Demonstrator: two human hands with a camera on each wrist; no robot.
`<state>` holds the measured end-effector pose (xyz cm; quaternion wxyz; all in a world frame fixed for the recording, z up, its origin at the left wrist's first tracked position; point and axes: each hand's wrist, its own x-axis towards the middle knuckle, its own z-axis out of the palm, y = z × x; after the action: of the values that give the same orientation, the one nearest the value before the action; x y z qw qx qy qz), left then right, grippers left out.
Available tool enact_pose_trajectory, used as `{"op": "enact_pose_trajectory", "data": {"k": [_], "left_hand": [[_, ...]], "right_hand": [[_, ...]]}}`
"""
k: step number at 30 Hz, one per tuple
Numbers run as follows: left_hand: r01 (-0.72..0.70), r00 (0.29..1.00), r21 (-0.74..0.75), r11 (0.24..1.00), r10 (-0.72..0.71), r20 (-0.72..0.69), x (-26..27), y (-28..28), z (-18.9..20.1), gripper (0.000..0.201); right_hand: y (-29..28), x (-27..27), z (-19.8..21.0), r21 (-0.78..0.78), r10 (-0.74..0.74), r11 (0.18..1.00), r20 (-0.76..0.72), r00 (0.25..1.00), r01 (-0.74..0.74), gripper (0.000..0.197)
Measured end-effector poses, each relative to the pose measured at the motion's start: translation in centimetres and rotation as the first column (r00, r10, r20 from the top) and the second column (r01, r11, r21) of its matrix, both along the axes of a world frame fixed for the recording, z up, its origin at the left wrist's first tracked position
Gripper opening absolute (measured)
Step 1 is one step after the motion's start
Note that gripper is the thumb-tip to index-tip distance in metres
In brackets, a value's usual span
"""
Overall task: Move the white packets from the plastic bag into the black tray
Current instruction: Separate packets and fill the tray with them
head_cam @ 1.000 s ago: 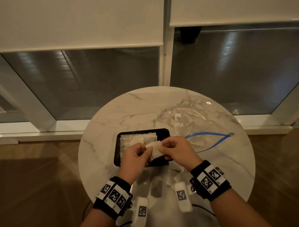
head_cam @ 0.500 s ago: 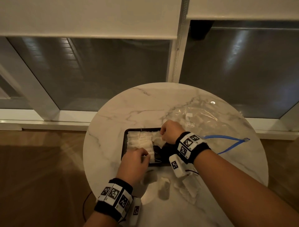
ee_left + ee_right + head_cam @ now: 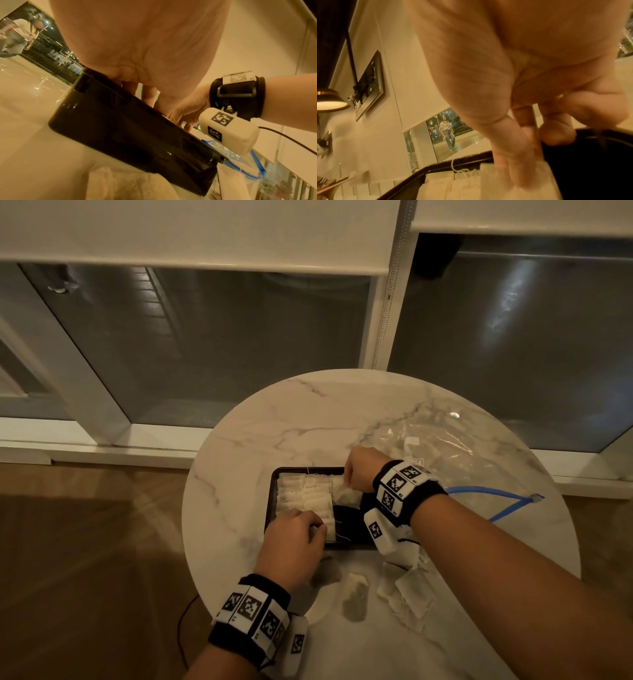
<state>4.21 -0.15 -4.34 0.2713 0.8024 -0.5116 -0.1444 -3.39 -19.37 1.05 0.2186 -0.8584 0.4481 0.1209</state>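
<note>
The black tray [image 3: 352, 537] sits mid-table with a row of white packets [image 3: 305, 496] filling its left part. My right hand [image 3: 347, 479] is over the tray's far right side and pinches a white packet [image 3: 346, 495] that lies against the row; the right wrist view shows its fingers [image 3: 513, 169] on that packet [image 3: 544, 180]. My left hand [image 3: 313, 529] is at the tray's near rim with its fingers curled down onto the packets there, and its grip is hidden. The clear plastic bag [image 3: 442, 453] with a blue zip strip [image 3: 507, 501] lies right of the tray.
Several loose packets [image 3: 356, 597] lie on the round marble table [image 3: 239, 474] between the tray and me, partly under my right forearm. The table's edge curves close on the left and right. Windows and a sill stand beyond it.
A second ago both hands held one packet above the tray's near edge. The right hand carried it to the tray's far right side; the left dropped to the near rim and stays there.
</note>
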Motion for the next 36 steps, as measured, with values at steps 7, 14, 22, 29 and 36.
{"op": "enact_pose_trajectory", "data": {"k": [7,14,22,29,36], "left_hand": [[0.007,1.000,-0.003,1.000,-0.007,0.007,0.0,0.0,0.1,0.022],[0.006,1.000,0.004,1.000,-0.006,-0.014,0.1,-0.1,0.2,0.020],[0.006,1.000,0.006,1.000,-0.006,-0.010,0.1,0.0,0.0,0.021],[0.015,1.000,0.021,1.000,-0.015,-0.010,0.1,-0.1,0.1,0.019],[0.005,1.000,0.027,1.000,-0.004,-0.014,0.1,-0.2,0.1,0.018]], "right_hand": [[0.1,1.0,0.0,-0.011,0.075,0.997,-0.063,0.995,-0.076,0.015],[0.3,0.4,0.2,-0.036,-0.017,0.999,0.122,0.992,0.022,0.014],[0.7,-2.3,-0.1,0.040,-0.266,0.964,0.202,0.943,0.263,0.010],[2.0,-2.4,-0.8,0.132,-0.321,0.939,0.002,0.947,0.318,0.033],[2.1,-0.7,-1.7,0.126,-0.287,0.948,-0.063,0.956,0.293,0.057]]}}
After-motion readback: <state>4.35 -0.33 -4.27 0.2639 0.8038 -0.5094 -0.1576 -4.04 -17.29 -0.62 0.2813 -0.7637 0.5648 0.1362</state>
